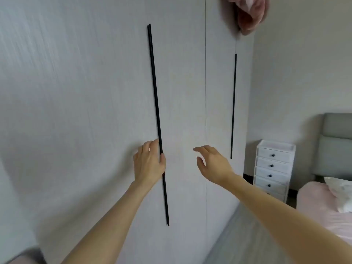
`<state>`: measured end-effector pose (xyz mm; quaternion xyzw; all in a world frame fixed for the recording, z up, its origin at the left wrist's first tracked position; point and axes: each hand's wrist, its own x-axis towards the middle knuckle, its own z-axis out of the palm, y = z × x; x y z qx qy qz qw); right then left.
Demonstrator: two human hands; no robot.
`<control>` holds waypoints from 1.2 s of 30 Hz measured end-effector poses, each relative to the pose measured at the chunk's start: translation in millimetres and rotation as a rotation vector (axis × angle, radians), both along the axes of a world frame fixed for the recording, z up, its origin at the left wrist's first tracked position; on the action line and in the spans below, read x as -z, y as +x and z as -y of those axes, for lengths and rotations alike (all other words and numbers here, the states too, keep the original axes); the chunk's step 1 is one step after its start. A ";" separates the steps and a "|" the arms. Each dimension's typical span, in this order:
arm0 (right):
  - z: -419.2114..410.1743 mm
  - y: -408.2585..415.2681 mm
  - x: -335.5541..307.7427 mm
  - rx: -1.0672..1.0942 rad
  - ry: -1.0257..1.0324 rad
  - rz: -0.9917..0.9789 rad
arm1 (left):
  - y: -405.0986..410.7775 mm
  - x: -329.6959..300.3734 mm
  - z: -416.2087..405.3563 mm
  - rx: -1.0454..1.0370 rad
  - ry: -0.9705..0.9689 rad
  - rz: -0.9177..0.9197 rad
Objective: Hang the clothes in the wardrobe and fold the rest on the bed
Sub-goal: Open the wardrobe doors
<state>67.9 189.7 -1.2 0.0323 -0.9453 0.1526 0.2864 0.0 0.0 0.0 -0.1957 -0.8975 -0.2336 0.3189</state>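
Now left hand (149,162) grips wardrobe handle (157,111); right hand (212,163) open

The wardrobe (95,92) is filling the left and middle of the scene, its doors closed. A long handle (157,119) is being gripped near its lower half by the left hand (149,162); the right hand (211,164) is being held just right of it, apart from the door. A second handle (233,105) is set farther right. A garment (249,14) is being hung at the top right edge. A drawer unit (272,168) is standing right of the wardrobe, with the bed (320,206) beside it at the right, a pillow (341,193) lying on it.
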 end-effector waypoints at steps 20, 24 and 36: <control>-24.5 -308.2 46.7 -0.469 0.451 -0.532 | -126.7 21.2 -81.2 -0.757 0.006 -0.492; -25.6 -302.8 43.3 -0.490 0.430 -0.475 | -113.8 15.9 -91.2 -0.736 0.056 -0.381; -44.1 -169.4 40.5 -0.895 0.061 -0.174 | 16.1 17.5 -121.8 -0.676 0.064 -0.348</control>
